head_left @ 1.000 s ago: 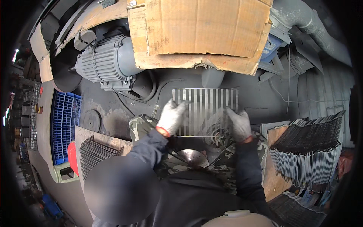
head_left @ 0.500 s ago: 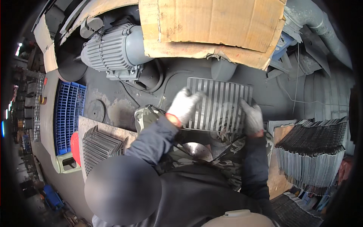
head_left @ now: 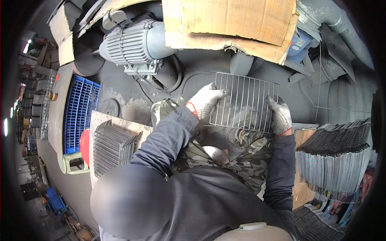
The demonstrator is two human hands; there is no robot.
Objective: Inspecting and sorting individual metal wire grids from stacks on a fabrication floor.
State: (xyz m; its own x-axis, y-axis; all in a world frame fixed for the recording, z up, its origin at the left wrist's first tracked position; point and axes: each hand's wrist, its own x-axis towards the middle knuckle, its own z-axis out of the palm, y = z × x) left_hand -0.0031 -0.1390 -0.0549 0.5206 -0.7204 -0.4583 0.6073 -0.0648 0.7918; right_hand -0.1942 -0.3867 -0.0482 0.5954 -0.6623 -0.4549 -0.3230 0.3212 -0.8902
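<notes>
A rectangular wire rack (head_left: 246, 102) with thin parallel bars is held up in front of me, over my camouflage trousers. My left hand (head_left: 206, 99), in a whitish knit glove, is closed on its left side, thumb lying over the wires. On the right side, my gloved right hand (head_left: 280, 115) grips the rack's edge near the upper corner. Similar wire racks stand in a dense stack (head_left: 333, 164) to my right. Another group of racks (head_left: 113, 144) leans on a board at my left.
A grey electric motor (head_left: 132, 44) sits ahead at left, beside a large cardboard sheet (head_left: 229, 22). A blue plastic crate (head_left: 80, 114) lies at far left, near a red rounded object (head_left: 84, 146). A grey duct (head_left: 341, 24) runs at upper right. Between my legs is a shiny metal piece (head_left: 215, 154).
The rack, smeared into broad stripes before, now shows distinct thin wires. Both hands still hold its sides. The whole view has shifted slightly, with the rack a little farther right and up.
</notes>
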